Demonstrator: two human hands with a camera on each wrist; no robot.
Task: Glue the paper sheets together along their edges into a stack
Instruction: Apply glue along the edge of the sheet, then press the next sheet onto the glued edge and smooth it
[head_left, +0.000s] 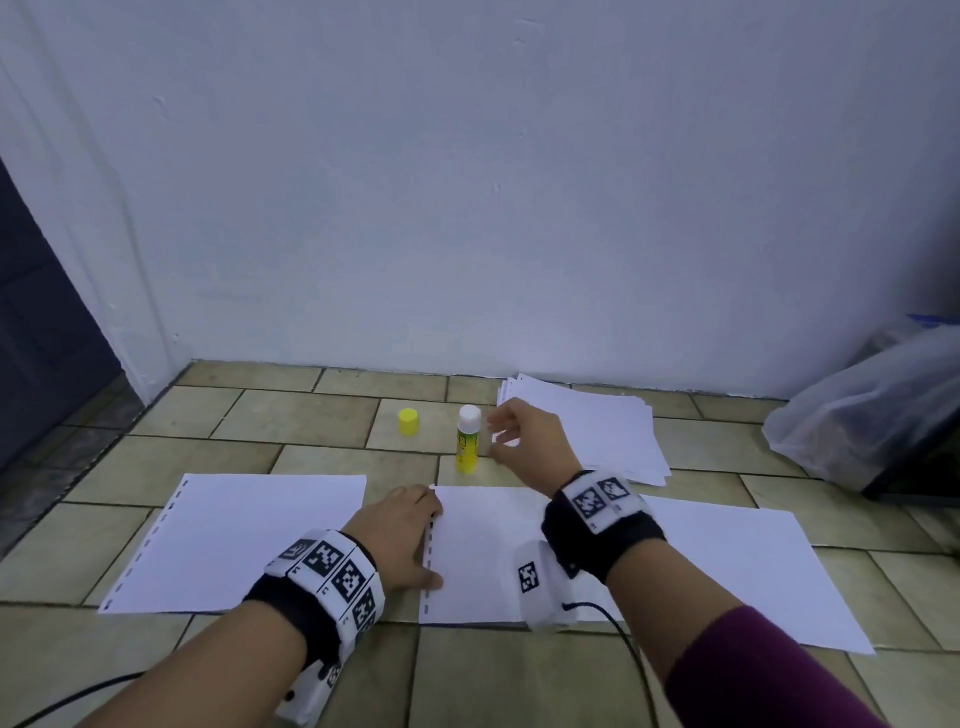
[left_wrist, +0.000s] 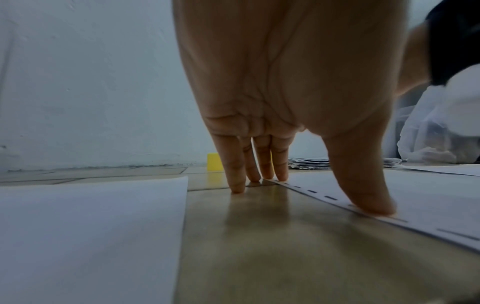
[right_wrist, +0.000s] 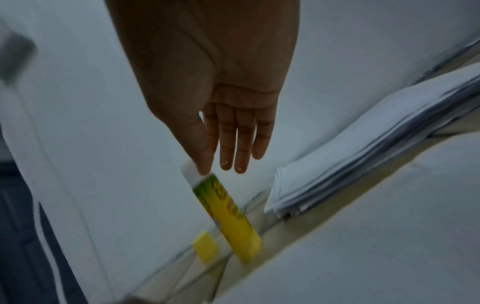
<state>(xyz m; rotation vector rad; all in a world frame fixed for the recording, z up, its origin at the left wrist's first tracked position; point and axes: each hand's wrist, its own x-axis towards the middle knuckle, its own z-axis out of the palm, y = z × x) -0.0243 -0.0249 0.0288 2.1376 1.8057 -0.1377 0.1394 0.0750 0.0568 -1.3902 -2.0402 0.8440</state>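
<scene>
On the tiled floor (head_left: 322, 415), the glue stick (head_left: 468, 439) stands upright with its white glue end exposed, between the yellow cap (head_left: 409, 421), which sits apart to its left, and the loose pile of paper sheets (head_left: 597, 431) lying near the wall to its right. The right hand (head_left: 524, 436) hovers just beside the stick's top; in the right wrist view its fingers (right_wrist: 241, 144) are straight and close together, the thumb next to the white end, though the blur there leaves it unclear whether skin touches the stick, and nothing is pinched. Closer to the person, the middle sheet (head_left: 478, 551) lies flat, its left edge marked with a row of dark dashes. The left hand (head_left: 402, 535) rests at that edge: in the left wrist view its thumb (left_wrist: 363, 185) presses down on the dashed margin while the four fingers (left_wrist: 233, 164), straight and held side by side, touch down by the sheet's far corner, the outer ones on bare tile. Another sheet (head_left: 244, 540) with a dashed left edge lies to the left, apart from the middle one, and a further sheet (head_left: 753, 566) lies to the right, partly under the right forearm. A clear plastic bag (head_left: 872, 395) sits at the far right against the wall.
</scene>
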